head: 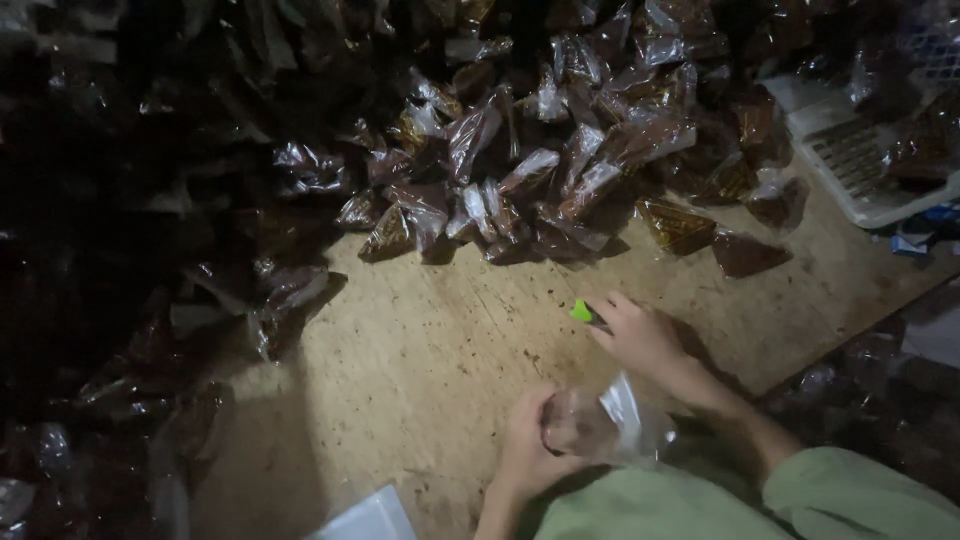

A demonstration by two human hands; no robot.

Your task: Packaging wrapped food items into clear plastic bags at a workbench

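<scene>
Holding a clear plastic bag [610, 425] close so it stays steady, the left hand [525, 455] curls shut around it, while the right hand [640, 335] pinches a small green thing [581, 311] on the wooden counter [420, 340], below heaped brown packets [520, 190].

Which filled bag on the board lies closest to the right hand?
The dark flat bag lying apart at the pile's right edge, just beyond the right hand; the others sit farther back.

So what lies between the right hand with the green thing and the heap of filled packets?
In the head view, only bare wooden board, speckled with dark crumbs, separates the right hand holding the small green object from the packet heap.
</scene>
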